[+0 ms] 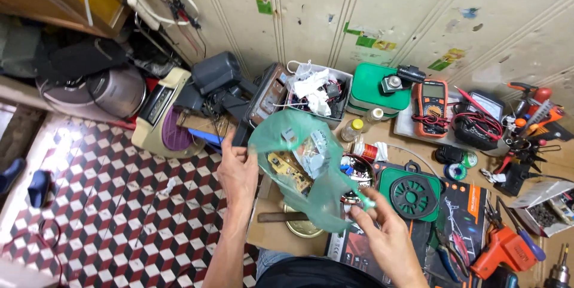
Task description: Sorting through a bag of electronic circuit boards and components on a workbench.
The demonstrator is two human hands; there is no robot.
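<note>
Centre frame, green plastic bag (302, 171) held up over the cluttered workbench (281, 237); left hand (237, 171) pinching its upper-left rim, right hand (382, 234) gripping the lower-right corner; circuit board (287, 168) and small parts remain inside, none removed.

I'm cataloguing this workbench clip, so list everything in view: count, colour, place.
plastic bag: one, translucent green, held up at centre, circuit boards inside
multimeter: one, orange and black, back of bench
lidded box: one, green, beside the multimeter
open box: one, grey, holding wires and white paper
round grille part: one, green and black, right of the bag
solder gun: one, orange, lower right
small bottle: one, clear with yellow cap, behind the bag
floor: red, white and black tiles, left
left hand: grip on the bag's left edge
right hand: grip on the bag's lower corner
</note>
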